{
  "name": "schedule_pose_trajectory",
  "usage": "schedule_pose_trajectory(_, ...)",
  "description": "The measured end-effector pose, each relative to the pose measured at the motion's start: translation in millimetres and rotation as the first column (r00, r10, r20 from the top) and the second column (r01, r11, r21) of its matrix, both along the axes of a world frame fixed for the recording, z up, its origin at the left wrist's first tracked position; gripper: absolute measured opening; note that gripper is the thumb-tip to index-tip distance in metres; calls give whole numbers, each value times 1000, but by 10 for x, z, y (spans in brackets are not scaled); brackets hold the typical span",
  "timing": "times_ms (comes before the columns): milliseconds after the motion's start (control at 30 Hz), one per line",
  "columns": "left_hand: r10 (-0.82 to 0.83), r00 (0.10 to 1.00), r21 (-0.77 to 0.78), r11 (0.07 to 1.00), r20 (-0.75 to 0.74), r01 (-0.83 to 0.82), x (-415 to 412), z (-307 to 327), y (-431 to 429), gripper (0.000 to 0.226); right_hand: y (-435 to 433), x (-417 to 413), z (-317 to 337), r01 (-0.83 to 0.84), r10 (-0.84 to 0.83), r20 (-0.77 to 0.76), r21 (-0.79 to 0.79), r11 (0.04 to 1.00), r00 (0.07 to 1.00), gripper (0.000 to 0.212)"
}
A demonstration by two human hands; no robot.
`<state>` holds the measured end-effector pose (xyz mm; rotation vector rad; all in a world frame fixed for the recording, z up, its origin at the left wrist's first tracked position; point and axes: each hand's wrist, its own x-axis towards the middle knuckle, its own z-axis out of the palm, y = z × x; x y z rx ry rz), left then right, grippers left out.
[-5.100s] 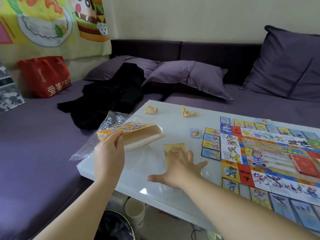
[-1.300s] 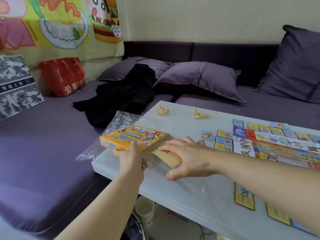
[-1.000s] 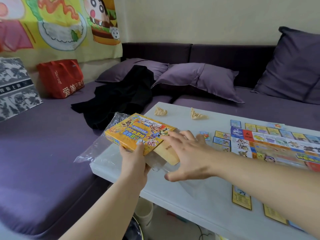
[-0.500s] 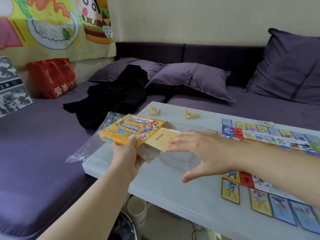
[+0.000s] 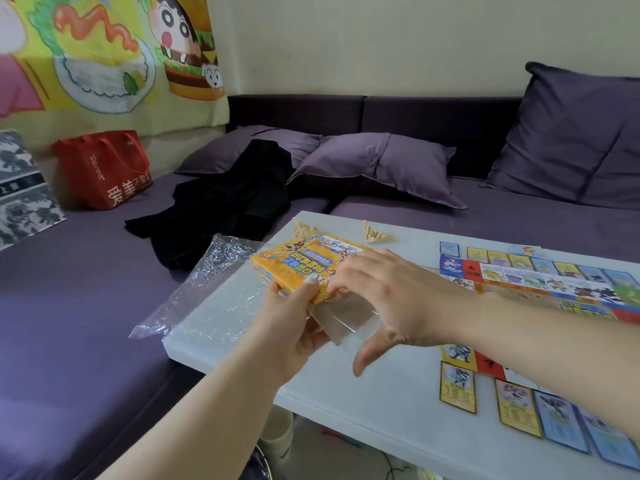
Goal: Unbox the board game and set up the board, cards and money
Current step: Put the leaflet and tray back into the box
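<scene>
Centre of the frame: yellow game box (image 5: pixel 304 263) held up, tilted, printed face up, just above the left end of the white desk (image 5: pixel 381 403). Clamped at its near corner by the left hand (image 5: pixel 291 323), grip closed tight on the box, thumb pressed on the printed top, the other fingers hidden below. Coming in from the right, the right hand (image 5: pixel 388 299): grip apart, fingers (image 5: pixel 360 268) laid fairly straight along the box's near edge, thumb splayed downward and touching nothing. Poking out just beneath the box, between both hands, a clear plastic sheet (image 5: pixel 346 322); cannot tell whether loose or caught under the box.

Reads as the tail end of unboxing: squaring the box up, ready to put it aside. No view inside, so no saying whether empty.

Out to the right of the frame: board (image 5: pixel 540 282) already unfolded flat on the desk, cards (image 5: pixel 457 382) lined up along its near edge at lower right, more along the far edge. No money picked out for certain.

Next, by the look of it: set the box down off the playing area, at the desk's left end or on the purple sofa (image 5: pixel 86 289), holding that left clamp until flat. Mind the slippery sheet, and the crinkled clear bag (image 5: pixel 207 282) overhanging the desk's left edge. Then find the banknotes.

Further back: two crumpled paper scraps (image 5: pixel 375 233) by the desk's far edge, a black garment (image 5: pixel 225 209) on the sofa, a red bag (image 5: pixel 104 168) at upper left.
</scene>
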<state>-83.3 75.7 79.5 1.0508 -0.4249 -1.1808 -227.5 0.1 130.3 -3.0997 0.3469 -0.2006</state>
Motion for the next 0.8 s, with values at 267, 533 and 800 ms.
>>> schedule_pose_trajectory(267, 1, 1000, 63, 998, 15, -2, 111, 44, 38, 27, -204, -164, 172, 71, -76, 60, 76, 995, 995, 61)
schedule_pose_trajectory(533, -132, 991, 56, 989, -36, 134, -12, 95, 61, 24, -265, -107, 111, 209, -259, 162, 271, 940, 952, 69)
schedule_pose_trajectory(800, -152, 988, 98, 983, -7, 152, -79, 128, 79, 26, -295, -35, 98, 341, -370, 190, 169, 925, 909, 68)
